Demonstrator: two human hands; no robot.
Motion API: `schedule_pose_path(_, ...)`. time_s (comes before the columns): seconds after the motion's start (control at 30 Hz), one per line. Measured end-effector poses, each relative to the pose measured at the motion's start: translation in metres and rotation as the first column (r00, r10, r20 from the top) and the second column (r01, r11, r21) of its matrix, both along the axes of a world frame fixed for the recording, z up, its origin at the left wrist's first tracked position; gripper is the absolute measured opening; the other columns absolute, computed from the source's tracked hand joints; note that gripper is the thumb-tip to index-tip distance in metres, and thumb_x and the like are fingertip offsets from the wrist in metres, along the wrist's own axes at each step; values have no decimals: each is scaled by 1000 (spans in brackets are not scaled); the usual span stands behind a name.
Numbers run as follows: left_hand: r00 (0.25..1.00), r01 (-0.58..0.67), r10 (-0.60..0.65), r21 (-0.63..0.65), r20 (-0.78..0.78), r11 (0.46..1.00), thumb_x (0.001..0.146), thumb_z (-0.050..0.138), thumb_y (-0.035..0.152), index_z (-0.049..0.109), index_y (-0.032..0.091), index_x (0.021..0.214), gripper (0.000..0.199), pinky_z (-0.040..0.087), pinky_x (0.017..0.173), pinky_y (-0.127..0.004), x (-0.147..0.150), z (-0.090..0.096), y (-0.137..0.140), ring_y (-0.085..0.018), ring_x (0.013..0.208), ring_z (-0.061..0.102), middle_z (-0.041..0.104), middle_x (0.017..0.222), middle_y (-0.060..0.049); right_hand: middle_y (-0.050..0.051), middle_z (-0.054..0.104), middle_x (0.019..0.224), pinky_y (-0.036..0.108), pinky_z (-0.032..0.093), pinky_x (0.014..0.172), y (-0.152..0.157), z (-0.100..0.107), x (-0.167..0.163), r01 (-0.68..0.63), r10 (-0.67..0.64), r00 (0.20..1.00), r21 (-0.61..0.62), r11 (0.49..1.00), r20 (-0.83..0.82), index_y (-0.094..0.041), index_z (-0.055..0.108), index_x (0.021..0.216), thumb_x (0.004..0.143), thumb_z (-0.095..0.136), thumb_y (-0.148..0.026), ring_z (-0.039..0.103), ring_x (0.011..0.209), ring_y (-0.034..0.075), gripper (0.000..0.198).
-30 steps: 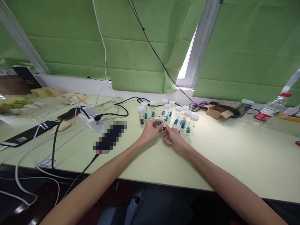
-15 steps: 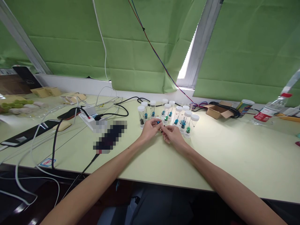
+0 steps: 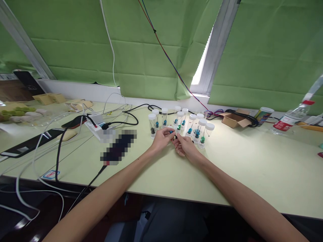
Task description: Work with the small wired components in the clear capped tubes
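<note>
My left hand (image 3: 162, 138) is closed in a pinch on a small shiny blue part (image 3: 171, 132). Against it, fingertips almost meeting, my right hand (image 3: 185, 144) pinches a small black part (image 3: 176, 136); whether the two parts are joined cannot be made out. Just beyond my hands several clear tubes with white caps stand upright. One tube holding a green piece (image 3: 202, 139) is right of my right hand, and one with a dark piece (image 3: 152, 130) is left of my left hand. Others hold blue pieces (image 3: 165, 122) with thin wires.
A blurred dark device (image 3: 118, 147) with a cable lies left of my arms, near a white power strip (image 3: 97, 129) and tangled cables. At the back right are an open cardboard box (image 3: 234, 120), a can (image 3: 263, 115) and a plastic bottle (image 3: 287, 122). The table's front edge runs under my forearms.
My right hand has shifted slightly, its lower fingers loosening and spreading a little. The black part between its fingertips shows more clearly. My left hand stays nearly in place with the blue part.
</note>
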State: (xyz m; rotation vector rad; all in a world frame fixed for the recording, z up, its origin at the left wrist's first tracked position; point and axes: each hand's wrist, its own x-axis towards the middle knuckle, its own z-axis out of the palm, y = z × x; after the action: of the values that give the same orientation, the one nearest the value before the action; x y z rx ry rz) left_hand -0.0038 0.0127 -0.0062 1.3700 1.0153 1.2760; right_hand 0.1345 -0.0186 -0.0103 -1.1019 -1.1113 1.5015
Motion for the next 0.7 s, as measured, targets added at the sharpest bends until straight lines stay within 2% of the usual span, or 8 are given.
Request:
schedule_pose_path(0.17, 1000, -13, 14, -10, 27, 1000, 62, 84, 42, 71, 16, 85, 37, 50, 67, -31, 2, 3, -2, -16, 68, 62, 70, 78, -6, -2, 49, 50, 19, 26, 29, -1, 1, -1, 25, -26, 997, 16, 1000, 70, -16, 56, 69, 87, 56, -65, 44, 34, 8, 52)
schedule_pose_path(0.27, 999, -22, 21, 5, 38, 1000, 64, 82, 41, 70, 16, 86, 36, 49, 67, -31, 1, 5, -3, -14, 64, 59, 68, 75, -4, -2, 52, 56, 20, 30, 31, 1, -2, 0, 60, -73, 989, 104, 993, 128, -17, 56, 75, 85, 57, -67, 48, 38, 9, 51)
schedule_pose_path(0.4, 996, -52, 52, -11, 71, 999, 62, 83, 41, 68, 15, 85, 37, 48, 67, -31, 0, 7, -3, -13, 62, 58, 68, 75, -4, -1, 61, 70, 21, 37, 38, -1, -4, 3, 114, -205, 946, 332, 936, 253, -19, 56, 93, 83, 63, -60, 53, 43, 9, 42)
schedule_pose_path(0.5, 994, -62, 64, -35, 88, 997, 61, 84, 41, 68, 15, 85, 39, 50, 70, -33, 1, 7, -3, -13, 63, 59, 68, 74, -3, 0, 64, 83, 23, 44, 48, -4, -4, 3, 98, -262, 917, 468, 878, 301, -20, 54, 103, 83, 66, -51, 59, 53, 11, 38)
schedule_pose_path(0.6, 995, -53, 57, -43, 85, 998, 61, 84, 41, 69, 15, 86, 39, 50, 71, -34, 1, 5, -2, -14, 63, 60, 68, 73, -3, 1, 63, 86, 26, 48, 54, -5, -4, 2, 76, -280, 906, 529, 845, 317, -21, 54, 102, 85, 63, -45, 60, 56, 11, 31)
schedule_pose_path(0.7, 996, -41, 43, -38, 73, 998, 62, 83, 40, 69, 15, 85, 36, 50, 70, -34, 1, 3, -1, -14, 63, 61, 69, 75, -4, 1, 62, 85, 26, 48, 54, -5, -3, 2, 83, -296, 900, 540, 837, 320, -21, 55, 98, 86, 61, -41, 59, 57, 12, 25)
